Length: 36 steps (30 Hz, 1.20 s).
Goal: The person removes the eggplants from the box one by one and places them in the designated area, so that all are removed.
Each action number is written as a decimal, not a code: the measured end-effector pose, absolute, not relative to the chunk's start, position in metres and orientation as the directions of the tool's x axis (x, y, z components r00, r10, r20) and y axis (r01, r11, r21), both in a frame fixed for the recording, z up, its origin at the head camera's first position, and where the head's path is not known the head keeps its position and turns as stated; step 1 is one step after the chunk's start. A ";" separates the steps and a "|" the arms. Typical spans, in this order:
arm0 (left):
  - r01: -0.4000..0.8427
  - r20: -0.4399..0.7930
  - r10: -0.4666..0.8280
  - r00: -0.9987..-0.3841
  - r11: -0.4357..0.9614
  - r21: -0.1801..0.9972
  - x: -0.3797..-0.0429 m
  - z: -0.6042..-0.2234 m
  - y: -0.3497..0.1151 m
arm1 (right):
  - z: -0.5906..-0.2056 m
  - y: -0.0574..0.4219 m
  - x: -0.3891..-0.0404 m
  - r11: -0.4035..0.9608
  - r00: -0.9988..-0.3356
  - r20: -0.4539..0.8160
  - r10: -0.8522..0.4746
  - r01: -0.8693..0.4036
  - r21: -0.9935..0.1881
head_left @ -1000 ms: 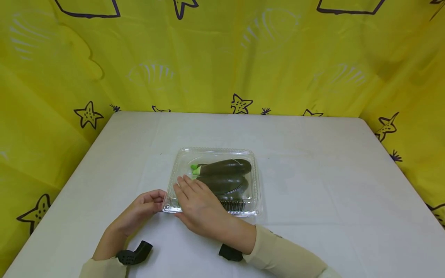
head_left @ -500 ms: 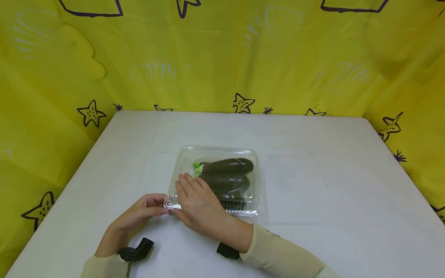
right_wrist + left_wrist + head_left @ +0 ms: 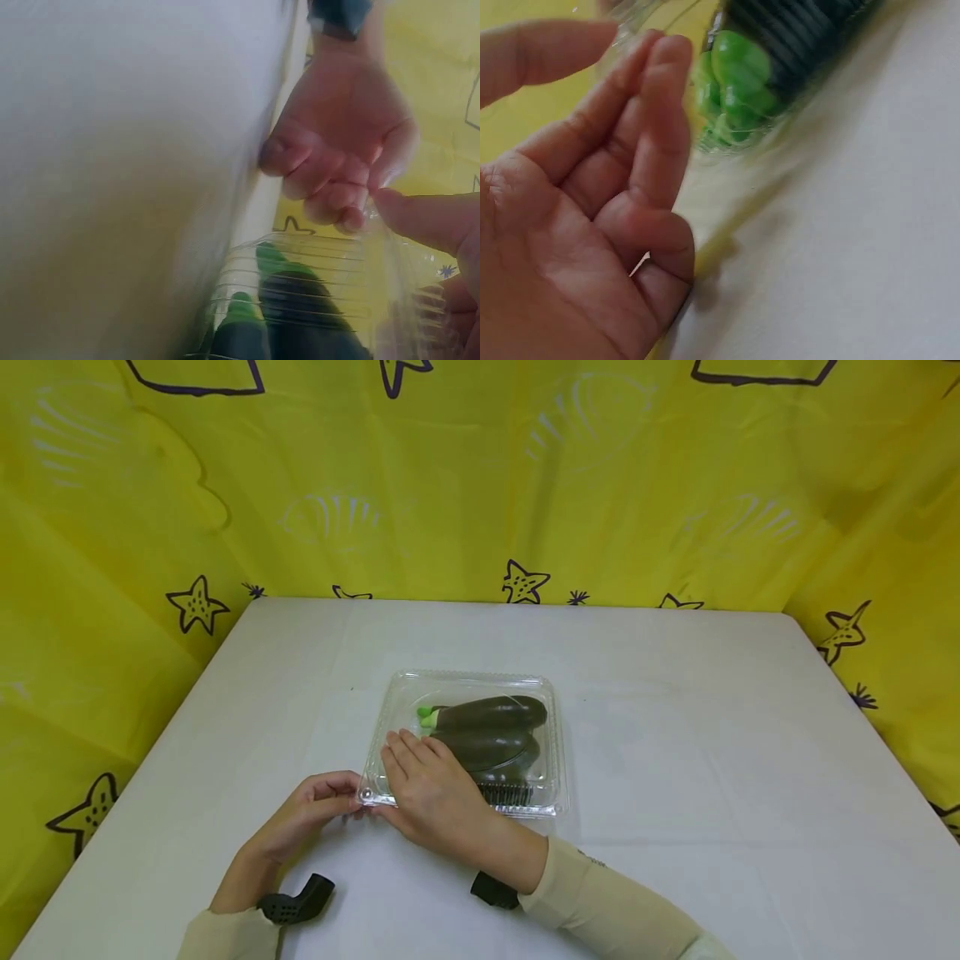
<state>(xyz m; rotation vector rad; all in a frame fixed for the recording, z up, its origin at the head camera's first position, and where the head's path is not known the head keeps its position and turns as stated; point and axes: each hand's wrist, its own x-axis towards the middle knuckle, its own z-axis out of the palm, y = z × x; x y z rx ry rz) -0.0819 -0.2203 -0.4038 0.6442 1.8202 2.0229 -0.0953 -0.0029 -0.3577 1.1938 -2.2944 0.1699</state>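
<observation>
A clear plastic clamshell container [image 3: 557, 752] with a ridged rim sits at mid-table, holding several dark eggplants [image 3: 491, 714] with green stem ends. My left hand [image 3: 318, 806] pinches its front left corner between thumb and fingertips. Across the lid's left part lies my right hand [image 3: 435, 789], fingers straight and flat on the plastic, thumb stretched along the front edge toward the same corner. In the right wrist view, the right thumb [image 3: 420, 217] comes right up to the fingertips of the left hand [image 3: 337, 142]. Green stems [image 3: 739, 79] show through the wall in the left wrist view.
A white cloth covers the table [image 3: 675, 718]. Yellow curtain [image 3: 450, 468] with dark starfish drawings hangs behind it and on both sides. Black wrist devices [image 3: 300, 900] are worn on both forearms, below beige sleeves [image 3: 607, 897].
The container's front edge has shifted slightly away from me, with both hands following it. The left thumb has come onto the front left corner. The right hand keeps lying on the lid.
</observation>
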 end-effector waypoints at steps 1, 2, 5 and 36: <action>0.049 0.106 0.525 -0.845 -0.121 0.991 -0.082 -0.404 -0.219 | -0.358 -0.003 -0.096 0.599 -0.456 0.523 -0.720 -0.789 0.137; 0.048 0.106 0.515 -0.851 -0.123 0.991 -0.082 -0.405 -0.218 | -0.359 -0.003 -0.097 0.600 -0.453 0.528 -0.718 -0.788 0.140; 0.049 0.107 0.484 -0.869 -0.132 0.990 -0.081 -0.407 -0.216 | -0.360 -0.004 -0.098 0.606 -0.443 0.537 -0.718 -0.777 0.170; 0.163 0.193 0.413 -0.890 -0.107 0.981 -0.081 -0.410 -0.209 | -0.347 -0.018 -0.113 0.484 -0.214 0.522 -0.826 -0.745 0.460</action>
